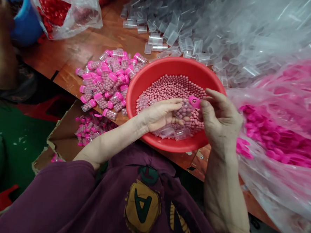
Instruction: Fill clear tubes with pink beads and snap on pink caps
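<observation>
Over a red basin of small pink beads, my left hand holds a small clear plastic container with beads inside. A bright pink cap is at the container's right end, pinched at its edge by the thumb and fingers of my right hand. I cannot tell whether the cap is seated on the container. Several clear empty containers lie on the beads at the basin's near side, below my hands.
Capped bead-filled containers are heaped left of the basin, with more in a cardboard box below. Clear empty containers spread behind. A plastic bag of pink caps lies right. Another person's arm is beside a blue bucket.
</observation>
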The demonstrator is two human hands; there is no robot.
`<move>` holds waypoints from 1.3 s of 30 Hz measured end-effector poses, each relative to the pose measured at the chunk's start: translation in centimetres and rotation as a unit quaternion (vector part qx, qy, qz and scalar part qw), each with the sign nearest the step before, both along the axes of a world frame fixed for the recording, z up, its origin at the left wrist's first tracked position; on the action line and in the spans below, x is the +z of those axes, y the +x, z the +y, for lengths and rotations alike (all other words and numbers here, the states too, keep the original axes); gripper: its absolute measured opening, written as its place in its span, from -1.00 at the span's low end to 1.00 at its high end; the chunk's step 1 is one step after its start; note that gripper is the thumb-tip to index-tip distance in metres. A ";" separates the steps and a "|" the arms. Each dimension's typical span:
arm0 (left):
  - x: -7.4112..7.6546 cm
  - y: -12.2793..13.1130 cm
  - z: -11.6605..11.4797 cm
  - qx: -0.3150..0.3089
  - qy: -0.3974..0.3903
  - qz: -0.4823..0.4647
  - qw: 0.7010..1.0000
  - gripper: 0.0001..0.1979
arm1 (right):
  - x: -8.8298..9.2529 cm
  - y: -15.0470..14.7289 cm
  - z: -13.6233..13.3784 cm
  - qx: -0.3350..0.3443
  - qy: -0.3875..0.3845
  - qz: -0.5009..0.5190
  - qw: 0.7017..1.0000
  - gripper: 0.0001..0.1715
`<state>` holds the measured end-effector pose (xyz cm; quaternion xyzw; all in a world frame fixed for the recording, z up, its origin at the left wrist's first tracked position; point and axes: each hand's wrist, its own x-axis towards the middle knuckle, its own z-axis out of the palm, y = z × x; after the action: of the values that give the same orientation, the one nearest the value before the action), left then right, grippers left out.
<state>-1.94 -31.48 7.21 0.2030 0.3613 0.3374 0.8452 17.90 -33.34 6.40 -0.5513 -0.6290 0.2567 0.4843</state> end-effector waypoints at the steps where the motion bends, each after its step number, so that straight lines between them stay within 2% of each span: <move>1: 0.1 0.0 0.0 -0.002 -0.003 -0.003 1.000 -0.89 | 0.1 -0.1 -0.1 -0.004 0.008 -0.007 1.000 -0.64; 7: 0.2 -0.1 -0.3 0.025 0.014 -0.002 1.000 -0.92 | 0.7 -0.4 0.0 0.044 0.011 -0.084 0.995 -0.65; 11: -0.2 -0.3 -0.2 0.021 0.028 0.030 0.999 -0.86 | 0.1 -0.2 0.3 0.021 -0.026 -0.033 0.999 -0.65; 14: -0.1 -0.3 0.0 0.040 0.010 0.042 0.998 -0.82 | -0.1 -0.3 0.2 0.002 -0.047 -0.002 0.999 -0.65; 18: 0.6 -0.1 -0.1 0.051 -0.018 0.025 0.998 -0.71 | 0.2 -0.7 0.1 0.044 -0.007 -0.042 0.998 -0.78; 20: 1.0 0.0 -0.4 0.066 -0.018 0.012 0.998 -0.74 | 0.0 -0.9 0.1 0.055 0.007 -0.042 0.998 -0.80; 27: 1.5 -0.2 -0.5 0.067 -0.030 0.010 0.997 -0.76 | -0.6 -0.6 0.1 0.028 -0.005 -0.005 1.000 -0.76; 33: 1.0 -0.2 -0.5 0.057 -0.034 0.007 0.998 -0.74 | 0.1 -0.6 0.1 0.098 0.034 -0.052 0.993 -0.79; 36: 0.6 -0.2 -0.5 0.062 -0.032 0.003 0.998 -0.74 | -1.0 0.0 0.5 0.115 0.098 -0.108 0.983 -0.77; 39: 0.5 -0.2 -0.4 0.070 -0.040 0.014 0.997 -0.74 | -2.7 1.0 1.1 0.102 0.159 -0.198 0.962 -0.73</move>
<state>-2.17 -31.84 7.72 0.1483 0.3997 0.3778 0.8219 18.87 -32.23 3.66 -0.4402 -0.7979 0.0872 0.4025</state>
